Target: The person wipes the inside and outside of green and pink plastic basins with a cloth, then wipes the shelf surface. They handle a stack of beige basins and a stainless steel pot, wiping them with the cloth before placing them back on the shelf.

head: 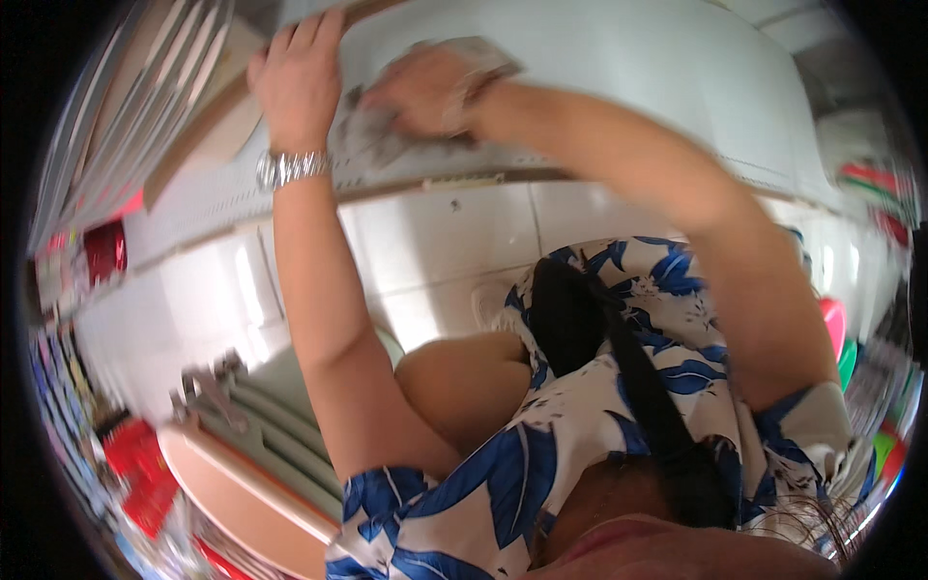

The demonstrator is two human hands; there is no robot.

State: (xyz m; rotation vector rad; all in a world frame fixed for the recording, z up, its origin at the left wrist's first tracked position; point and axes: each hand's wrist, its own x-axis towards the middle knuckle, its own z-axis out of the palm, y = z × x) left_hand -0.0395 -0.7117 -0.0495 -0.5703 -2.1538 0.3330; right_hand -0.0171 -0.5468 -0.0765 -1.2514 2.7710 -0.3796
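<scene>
My left hand (301, 80), with a silver watch (293, 169) at the wrist, has its fingers bent over the edge of a upright panel beside a white shelf (616, 65). To its right, my right hand (428, 90) is blurred and presses a crumpled greyish cloth (380, 134) onto the shelf surface. A light band or bracelet (458, 101) circles the right wrist. The cloth's far side is hidden under the hand.
White floor tiles (464, 232) lie below the shelf's front edge. Stacked grey-green and peach plastic items (246, 500) stand at lower left, near red packages (141, 464). Several thin panels (159, 87) lean at upper left. Goods line the right side.
</scene>
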